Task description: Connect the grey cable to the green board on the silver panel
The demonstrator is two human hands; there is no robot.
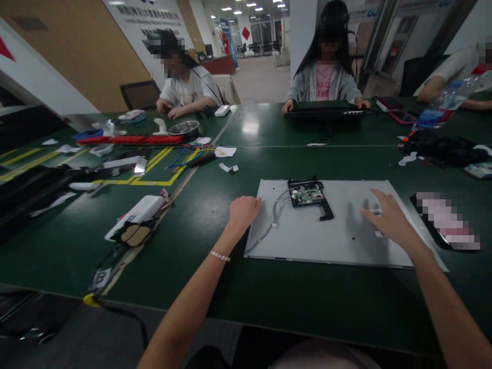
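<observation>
A flat grey panel (319, 241) lies on the green table in front of me. On its upper middle sits a green circuit board (307, 195) in a black frame with a black arm, and grey cables (273, 215) run from it to the panel's lower left corner. My left hand (245, 211) is at the panel's left edge with its fingers curled; what they hold, if anything, is hidden. Above the right part of the panel, my right hand (388, 218) has its fingers spread and holds nothing.
A phone (448, 223) lies right of the panel. A white power strip (140, 218) with a cable is at left, near red strips (130, 139) and wires. Across the green table (200, 287), a person holds a black screen (326, 111). A bottle (438, 110) stands tilted at right.
</observation>
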